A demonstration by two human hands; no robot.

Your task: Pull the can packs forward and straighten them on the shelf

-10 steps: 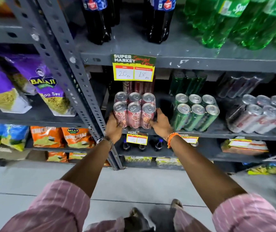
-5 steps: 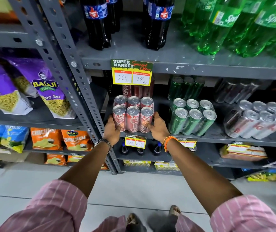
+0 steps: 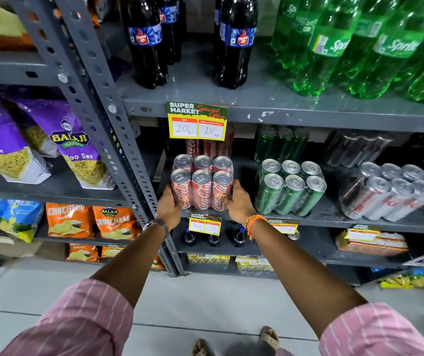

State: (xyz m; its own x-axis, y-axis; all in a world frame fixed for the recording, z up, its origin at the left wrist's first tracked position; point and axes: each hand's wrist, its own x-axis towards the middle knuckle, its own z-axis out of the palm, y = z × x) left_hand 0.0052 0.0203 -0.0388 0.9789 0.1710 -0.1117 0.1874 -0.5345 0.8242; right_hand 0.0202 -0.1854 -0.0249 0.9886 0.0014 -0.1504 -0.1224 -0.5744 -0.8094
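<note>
Both hands clamped on the red Coca-Cola six-pack (image 3: 202, 185), centre of frame, at the front edge of the grey metal shelf (image 3: 359, 214). Left hand (image 3: 170, 205) grips its left side, right hand (image 3: 239, 202) its right side, thumbs across the front cans. Green can pack (image 3: 290, 187) just right of it, tilted; silver can pack (image 3: 388, 192) further right, also tilted.

Red cans (image 3: 200, 191) read Coca-Cola; green bottles (image 3: 334, 44) read Sprite.
</note>
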